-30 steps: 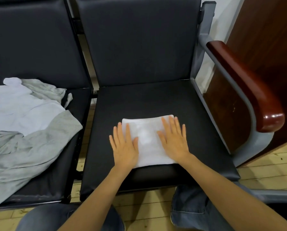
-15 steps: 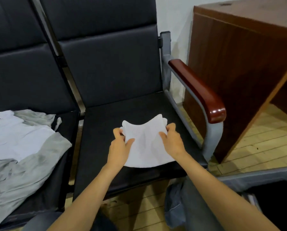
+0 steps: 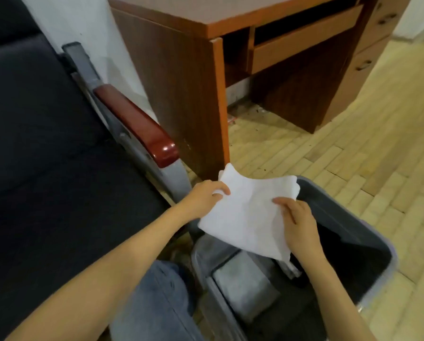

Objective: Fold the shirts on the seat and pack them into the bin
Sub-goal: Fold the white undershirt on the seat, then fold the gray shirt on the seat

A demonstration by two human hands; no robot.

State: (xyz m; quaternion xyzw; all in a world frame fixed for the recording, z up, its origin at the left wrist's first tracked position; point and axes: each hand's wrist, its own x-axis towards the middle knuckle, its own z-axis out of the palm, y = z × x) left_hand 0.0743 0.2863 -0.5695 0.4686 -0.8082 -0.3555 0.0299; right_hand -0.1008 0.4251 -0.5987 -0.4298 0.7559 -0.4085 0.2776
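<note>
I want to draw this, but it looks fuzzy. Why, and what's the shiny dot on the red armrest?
Head view: everything is slightly blurred, probably from movement; the dot on the armrest is glare from a light; the white shirt is so bright its folds barely show; the inside of the bin sits in dark shadow; the wide lens makes the desk lean.

Quick count here: two folded garments total, one white shirt (image 3: 247,212) and one grey folded piece (image 3: 245,289), then just one grey bin (image 3: 348,217), one black seat (image 3: 58,168), one reddish armrest (image 3: 137,129) and one wooden desk (image 3: 176,82).
</note>
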